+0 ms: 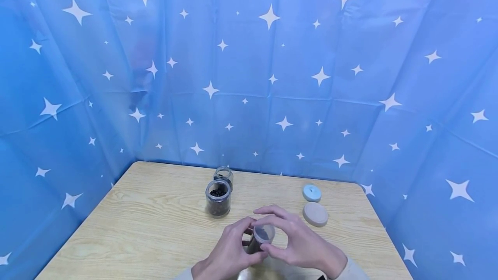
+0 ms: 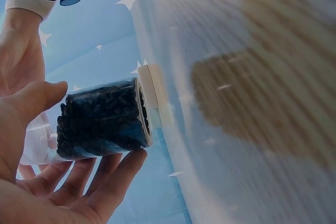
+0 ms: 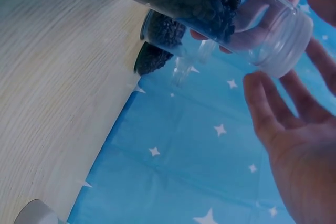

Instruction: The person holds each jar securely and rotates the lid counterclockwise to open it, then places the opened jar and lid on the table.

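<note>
In the head view my left hand (image 1: 229,247) holds a clear jar (image 1: 253,245) near the table's front edge, thumb on one side and fingers on the other. The left wrist view shows black beans filling much of this jar (image 2: 102,119). My right hand (image 1: 299,239) reaches over its top, thumb and curled fingers around a translucent lid (image 1: 264,232). In the right wrist view the jar (image 3: 184,3) appears tilted by the camera angle, and my right fingertips lie against the rim of the lid (image 3: 286,43).
Farther back, two glass jars stand one behind the other: a front jar (image 1: 218,206) and a rear jar (image 1: 223,174), both with dark contents and uncovered. To the right lie a light blue lid (image 1: 311,193) and a beige lid (image 1: 315,214). A starry blue curtain (image 1: 249,77) surrounds the wooden table (image 1: 155,211).
</note>
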{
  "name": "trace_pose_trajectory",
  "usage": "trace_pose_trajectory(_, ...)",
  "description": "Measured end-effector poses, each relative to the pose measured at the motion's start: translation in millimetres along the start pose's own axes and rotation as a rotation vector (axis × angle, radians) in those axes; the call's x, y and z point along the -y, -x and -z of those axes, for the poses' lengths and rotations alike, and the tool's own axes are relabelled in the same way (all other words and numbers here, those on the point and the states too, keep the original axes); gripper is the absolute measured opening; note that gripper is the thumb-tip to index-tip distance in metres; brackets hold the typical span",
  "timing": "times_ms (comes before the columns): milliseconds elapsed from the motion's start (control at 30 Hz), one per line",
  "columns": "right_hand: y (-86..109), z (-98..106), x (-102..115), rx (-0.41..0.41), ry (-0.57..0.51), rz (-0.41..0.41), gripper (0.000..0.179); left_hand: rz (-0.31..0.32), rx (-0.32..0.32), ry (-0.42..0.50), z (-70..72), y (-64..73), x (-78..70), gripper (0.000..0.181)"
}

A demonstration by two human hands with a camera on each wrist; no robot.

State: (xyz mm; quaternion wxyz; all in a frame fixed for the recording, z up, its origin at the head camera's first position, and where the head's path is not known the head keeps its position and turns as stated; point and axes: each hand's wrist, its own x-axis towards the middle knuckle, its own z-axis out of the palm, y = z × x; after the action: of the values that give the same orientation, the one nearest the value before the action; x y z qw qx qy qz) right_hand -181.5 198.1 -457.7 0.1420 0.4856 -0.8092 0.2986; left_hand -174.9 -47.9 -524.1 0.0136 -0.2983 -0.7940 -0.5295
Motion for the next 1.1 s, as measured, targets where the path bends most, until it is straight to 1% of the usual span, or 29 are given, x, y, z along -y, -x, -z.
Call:
trace_pose_trajectory(100, -0.5, -1, 2, -0.038, 0.032, -0.04, 0.056, 0.031, 0.006, 0.006, 0.5, 0.4, -0.5, 0.049)
trace_pose_trajectory(233, -1.6, -5, 3, -0.094, 0.072, -0.058, 0.052, 0.044, 0.006, 0.003, 1.1, 0.7, -0.9, 0.051)
trace_pose_trajectory(367, -2.0, -10, 7, -0.151, 0.115, -0.089, 0.05, 0.044, 0.004, 0.006, 1.2, -0.6, -1.2, 0.049)
trace_pose_trajectory(500, -1.6, -14, 13, -0.186, 0.143, -0.16, 0.051, 0.031, -0.013, -0.012, 0.5, -2.2, -1.2, 0.049)
trace_pose_trajectory(633, -1.4, -18, 19, -0.19, 0.159, -0.224, 0.048, -0.001, -0.042, -0.038, -0.4, -2.9, -1.2, 0.052)
trace_pose_trajectory(667, -1.5, -19, 20, -0.19, 0.165, -0.229, 0.047, -0.009, -0.048, -0.044, -0.6, -2.9, -1.1, 0.054)
trace_pose_trajectory(833, -1.6, -23, 22, -0.196, 0.167, -0.226, 0.042, -0.045, -0.063, -0.055, -1.5, -2.9, -1.1, 0.056)
trace_pose_trajectory(1100, -0.6, -23, 21, -0.187, 0.164, -0.231, 0.042, -0.051, -0.074, -0.05, -3.6, -2.0, -1.7, 0.052)
